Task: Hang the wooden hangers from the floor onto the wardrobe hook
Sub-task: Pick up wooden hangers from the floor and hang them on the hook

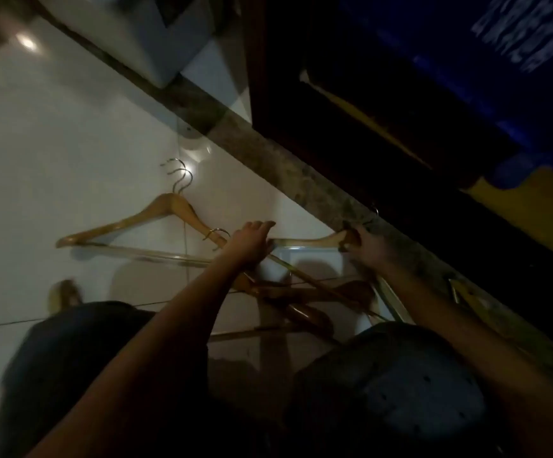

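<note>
Hangers gathered from the floor – a tangle is likely

One wooden hanger (305, 242) is grasped at both ends – its left tip by the left hand (250, 241), its neck by the right hand (364, 251) – just above the white tiled floor (54, 133) beside the stone threshold (301, 180). A pile of darker hangers (314, 297) is crossed beneath it, so one could be snagged and dragged up or dropped. A stacked pair of hangers (130, 223) lies to the left, a loose hook (215, 234) caught over one arm. The wardrobe hook cannot be made out in the dark wardrobe (384, 127), so it could be missed.
</note>
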